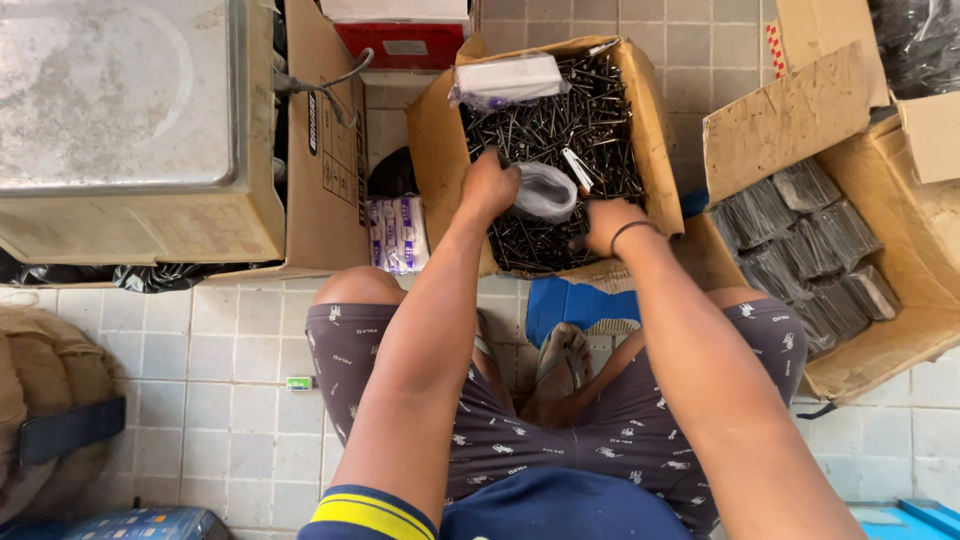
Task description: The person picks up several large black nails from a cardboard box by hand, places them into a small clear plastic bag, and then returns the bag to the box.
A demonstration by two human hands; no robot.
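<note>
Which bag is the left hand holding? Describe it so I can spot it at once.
Find the open carton of loose nails ahead of the knees. Above its near half, the left hand grips a small clear plastic bag. It is crumpled and translucent, unlike the flat white packet at the far rim.

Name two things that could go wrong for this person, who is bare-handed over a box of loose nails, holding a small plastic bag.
1. The right hand is down among the loose nails with no glove, so a point could prick or scratch it.
2. The thin plastic bag held by the left hand might be pierced by nail tips and spill onto the tiled floor, close to the person's sandalled foot.
</note>
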